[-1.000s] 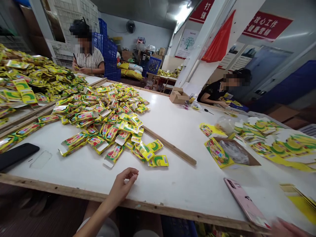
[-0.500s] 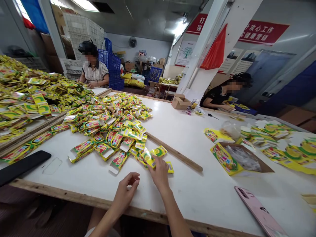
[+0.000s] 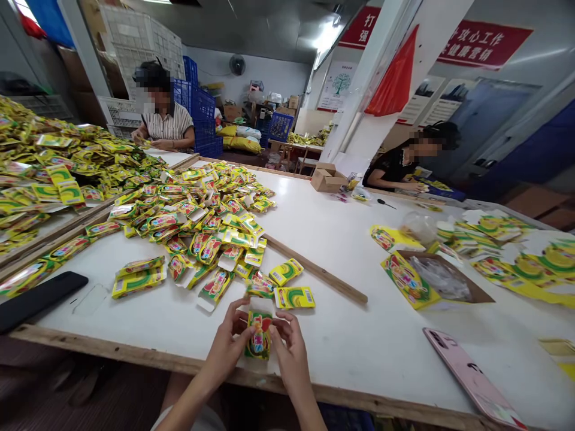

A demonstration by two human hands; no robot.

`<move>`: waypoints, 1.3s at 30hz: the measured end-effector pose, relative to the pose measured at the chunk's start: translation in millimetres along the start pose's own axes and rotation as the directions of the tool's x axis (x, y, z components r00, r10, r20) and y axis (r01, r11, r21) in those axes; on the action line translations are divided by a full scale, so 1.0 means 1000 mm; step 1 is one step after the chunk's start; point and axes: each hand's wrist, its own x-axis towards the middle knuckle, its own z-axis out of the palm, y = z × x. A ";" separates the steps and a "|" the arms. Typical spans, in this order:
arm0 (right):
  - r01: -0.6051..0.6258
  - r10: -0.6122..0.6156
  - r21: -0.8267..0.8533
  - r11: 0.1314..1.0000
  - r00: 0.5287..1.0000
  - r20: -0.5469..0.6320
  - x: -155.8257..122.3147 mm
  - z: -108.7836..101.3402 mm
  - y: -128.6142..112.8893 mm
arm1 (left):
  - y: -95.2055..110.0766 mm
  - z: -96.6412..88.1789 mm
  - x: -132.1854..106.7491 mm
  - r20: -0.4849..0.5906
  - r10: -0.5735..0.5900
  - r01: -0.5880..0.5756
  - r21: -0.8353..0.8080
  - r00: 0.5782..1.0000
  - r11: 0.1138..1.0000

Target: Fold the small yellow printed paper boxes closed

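Note:
Both my hands hold one small yellow printed carton [image 3: 259,335] upright above the near edge of the white table [image 3: 341,335]. My left hand [image 3: 228,346] pinches its left side and my right hand [image 3: 290,353] grips its right side, fingers curled. Just beyond lie two loose yellow cartons [image 3: 294,297] and the front of a big heap of the same cartons [image 3: 197,215].
A wooden strip [image 3: 317,269] lies across the table. A black phone [image 3: 38,296] sits at the left, a pink phone [image 3: 471,374] at the right, with a brown box of plastic bags [image 3: 442,281] and flat cartons [image 3: 507,239] beyond. Two other people sit at the far side.
My right hand came in from the right, reached the heap's front, took a carton and drew it back. My left hand closed on it too.

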 end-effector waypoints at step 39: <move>0.259 -0.250 -0.309 0.915 0.966 0.070 0.004 -0.002 -0.026 | 0.014 0.006 0.005 -0.035 0.086 -0.078 0.176 0.996 0.981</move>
